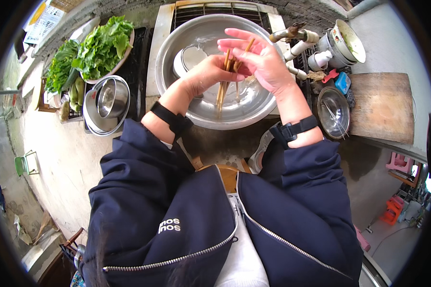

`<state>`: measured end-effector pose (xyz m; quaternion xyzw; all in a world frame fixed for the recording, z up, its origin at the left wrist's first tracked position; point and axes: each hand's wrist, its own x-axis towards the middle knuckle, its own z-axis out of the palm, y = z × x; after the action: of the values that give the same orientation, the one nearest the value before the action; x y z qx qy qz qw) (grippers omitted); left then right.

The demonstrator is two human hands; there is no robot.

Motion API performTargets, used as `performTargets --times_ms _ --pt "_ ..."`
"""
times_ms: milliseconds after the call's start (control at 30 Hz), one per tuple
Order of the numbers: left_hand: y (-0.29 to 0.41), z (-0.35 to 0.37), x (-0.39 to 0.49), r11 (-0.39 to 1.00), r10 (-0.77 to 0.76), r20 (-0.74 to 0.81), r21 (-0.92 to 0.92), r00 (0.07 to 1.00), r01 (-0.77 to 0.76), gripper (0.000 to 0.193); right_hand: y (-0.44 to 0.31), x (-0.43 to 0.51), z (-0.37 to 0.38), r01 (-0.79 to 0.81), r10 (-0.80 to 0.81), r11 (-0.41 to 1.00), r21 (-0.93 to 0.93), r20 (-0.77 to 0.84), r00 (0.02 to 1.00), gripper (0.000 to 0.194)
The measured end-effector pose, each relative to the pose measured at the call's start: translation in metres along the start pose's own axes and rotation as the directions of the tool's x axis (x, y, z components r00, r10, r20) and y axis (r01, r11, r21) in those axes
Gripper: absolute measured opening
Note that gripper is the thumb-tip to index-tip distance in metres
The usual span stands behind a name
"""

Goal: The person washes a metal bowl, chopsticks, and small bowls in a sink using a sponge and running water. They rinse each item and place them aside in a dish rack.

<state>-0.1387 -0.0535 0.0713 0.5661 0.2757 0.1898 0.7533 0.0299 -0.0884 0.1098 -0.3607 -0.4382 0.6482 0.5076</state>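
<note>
A wide metal basin (205,122) with water in it stands before me. Over it, my left hand (212,73) is closed around a bundle of thin wooden chopsticks (221,95), whose lower ends point down to the water. My right hand (264,62) is beside the bundle's upper part, its upper fingers spread and its thumb near the sticks; one stick slants up by its palm. Whether it grips any stick is unclear. At the basin's left side, partly behind my left forearm, a white bowl (192,57) lies in the water.
Leafy greens (104,50) fill a bowl at the left, above nested metal bowls (111,98). Taps and pipes (298,50) rise by the basin's right rim. Further right are stacked bowls (350,41), a glassy bowl (332,113) with thin sticks and a wooden board (382,107).
</note>
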Motion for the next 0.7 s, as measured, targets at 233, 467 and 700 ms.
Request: performTargets --times_ms 233,467,700 --pt "0.002 -0.004 -0.002 0.993 -0.031 0.029 -0.112 0.999 0.034 0.029 -0.003 0.001 -0.002 -0.006 0.006 0.998 0.07 -0.004 1.0 0.047" --pt "-0.003 -0.007 0.0 0.986 -0.011 -0.001 -0.168 1.0 0.011 0.027 -0.005 0.001 -0.004 0.062 -0.081 0.965 -0.255 -0.063 0.995 0.042" --pt "-0.012 -0.01 0.002 0.988 -0.038 -0.093 -0.151 0.995 0.024 0.022 0.017 0.002 -0.02 0.021 -0.058 0.744 -0.668 -0.033 0.998 0.031"
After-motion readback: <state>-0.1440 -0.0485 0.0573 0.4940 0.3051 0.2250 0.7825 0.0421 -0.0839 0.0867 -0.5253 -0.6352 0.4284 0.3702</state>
